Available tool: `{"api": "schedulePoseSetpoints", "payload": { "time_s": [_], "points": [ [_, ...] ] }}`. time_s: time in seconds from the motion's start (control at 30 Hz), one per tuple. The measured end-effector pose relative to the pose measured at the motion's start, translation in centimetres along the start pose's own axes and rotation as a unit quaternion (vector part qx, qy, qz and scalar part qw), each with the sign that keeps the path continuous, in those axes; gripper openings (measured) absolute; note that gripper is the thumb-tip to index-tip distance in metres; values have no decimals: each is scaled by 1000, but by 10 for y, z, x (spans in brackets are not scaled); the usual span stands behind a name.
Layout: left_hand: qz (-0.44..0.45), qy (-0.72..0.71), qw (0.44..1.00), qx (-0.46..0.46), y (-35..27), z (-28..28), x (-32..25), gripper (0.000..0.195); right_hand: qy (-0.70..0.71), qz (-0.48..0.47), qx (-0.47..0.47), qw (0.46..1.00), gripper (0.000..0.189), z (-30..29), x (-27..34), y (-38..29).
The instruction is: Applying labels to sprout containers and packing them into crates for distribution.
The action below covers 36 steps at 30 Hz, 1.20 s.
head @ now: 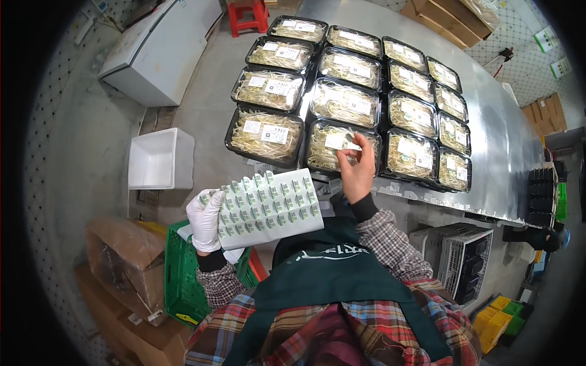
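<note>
In a white glove, my left hand grips the left edge of a pale sheet of small green-printed stickers; some stickers along its upper edge curl up. My bare right hand hovers over a black tray of bean sprouts in the nearest row. A small round sticker appears to cling to its index fingertip, seen nearly edge-on. The tray has a clear cover and white labels, partly hidden by my fingers. Left of it sits another sprout tray, and to the right a third tray bears a small green sticker.
Several more covered sprout trays fill rows on the metal table. A white foam box and a green crate stand at left, near cardboard boxes. A grey crate is below the table at right. A red stool stands beyond.
</note>
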<state>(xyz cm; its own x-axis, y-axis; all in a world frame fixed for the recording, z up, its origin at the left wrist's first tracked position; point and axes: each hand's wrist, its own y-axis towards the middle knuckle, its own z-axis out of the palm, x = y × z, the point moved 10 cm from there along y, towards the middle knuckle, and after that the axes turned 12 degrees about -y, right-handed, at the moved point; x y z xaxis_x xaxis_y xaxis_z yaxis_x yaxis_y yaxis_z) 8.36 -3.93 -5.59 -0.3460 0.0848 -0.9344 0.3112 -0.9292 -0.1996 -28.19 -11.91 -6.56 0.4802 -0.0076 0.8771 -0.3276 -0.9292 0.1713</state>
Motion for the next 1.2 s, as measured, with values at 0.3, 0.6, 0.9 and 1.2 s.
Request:
{"api": "schedulePoseSetpoints", "payload": {
  "time_s": [0.3, 0.6, 0.9, 1.2],
  "points": [
    [19, 23, 1000, -8, -2, -13, -5, 7, -316, -149, -48, 936, 52, 4, 30, 11],
    [21, -18, 1000, -7, 2, 4, -10, 7, -214, -5, -65, 975, 55, 27, -12, 108],
    [41, 27, 999, -20, 16, 6, -17, 10, -379, -95, -55, 919, 31, 28, 8, 135],
    [36, 35, 998, 39, 37, 73, -41, 15, -328, -42, -99, 939, 24, 61, -25, 230]
  ]
}}
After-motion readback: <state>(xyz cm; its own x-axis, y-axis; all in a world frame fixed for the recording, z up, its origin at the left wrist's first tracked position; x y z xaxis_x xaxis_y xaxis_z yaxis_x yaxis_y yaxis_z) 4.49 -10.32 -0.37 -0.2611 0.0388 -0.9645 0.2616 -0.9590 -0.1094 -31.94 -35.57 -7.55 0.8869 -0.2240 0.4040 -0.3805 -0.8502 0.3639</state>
